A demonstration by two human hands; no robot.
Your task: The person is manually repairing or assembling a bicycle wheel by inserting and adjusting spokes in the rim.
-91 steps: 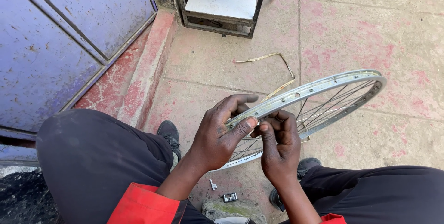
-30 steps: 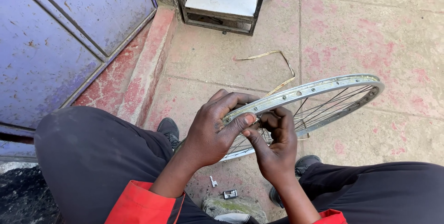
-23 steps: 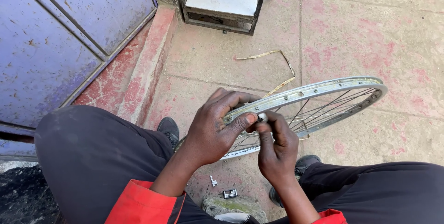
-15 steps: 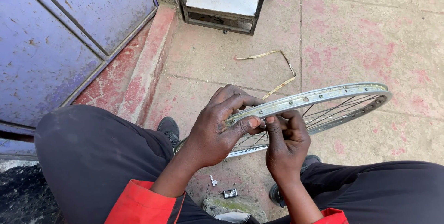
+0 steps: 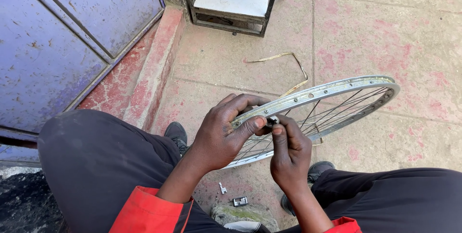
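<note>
- The left hand [image 5: 224,134] is wrapped around the near arc of the bare metal wheel rim [image 5: 337,91], thumb pressed along the rim's inner face, fingers curled over the top. Compared with three seconds ago the grip sits at much the same spot, so the rim has been held steady rather than turned on.
- Just right of that thumb, the right hand [image 5: 288,151] pinches a small silvery fitting [image 5: 273,119] between thumb and forefinger, right against the rim's inner edge. A second ago those fingers were spread looser below the rim; now they are closed tight on the piece, which I judge to mean the work at this one spoke point is still going on.
- Below both hands, between the knees, a small metal bit [image 5: 222,188] and a dark little block [image 5: 239,201] lie on the paving.
- Beyond the hands, the rim's far arc hangs out over the pink paving to the right, its spokes [image 5: 332,113] fanning inward.
- Farther ahead a bent yellowish strip [image 5: 288,64] lies on the ground.
- Farthest, a metal-framed stand [image 5: 231,2] stands by the purple door [image 5: 62,36].
</note>
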